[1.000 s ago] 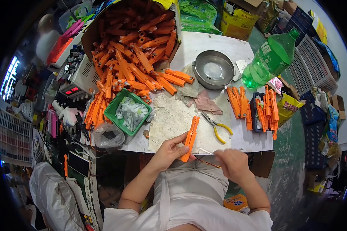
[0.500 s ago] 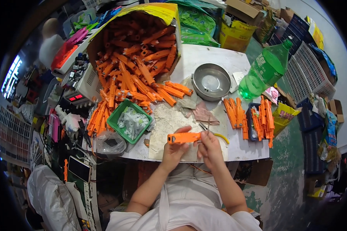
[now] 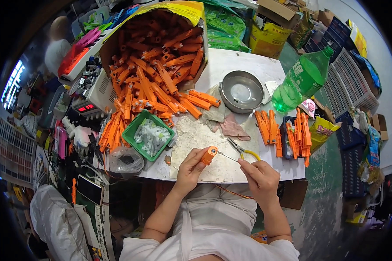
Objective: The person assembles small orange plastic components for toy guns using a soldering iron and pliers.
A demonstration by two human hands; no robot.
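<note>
My left hand [image 3: 188,175] is closed round an orange plastic housing [image 3: 209,156], whose end with a dark hole tilts up toward the right. Between the pinched fingers of my right hand [image 3: 262,177] is a thin metal tool [image 3: 228,156], its tip at or close to that end; contact is not clear. Pliers with yellow handles [image 3: 249,152] lie just beyond my right hand. Under both hands is a worn, stained work board [image 3: 185,150]. Beyond it are a pink cloth [image 3: 234,128] and a round metal bowl [image 3: 224,98].
A large yellow-edged sack [image 3: 178,6] spills orange housings [image 3: 161,78] across the table's left. Before them stands a green basket [image 3: 130,138] of small whitish parts. On the right are more orange housings [image 3: 269,126], a dark bin [image 3: 287,153] and a green bottle [image 3: 302,80].
The orange housing has turned from lying sideways to pointing its end up and right. My right hand has drawn away to the right, bringing the thin tool and the pliers into clearer view.
</note>
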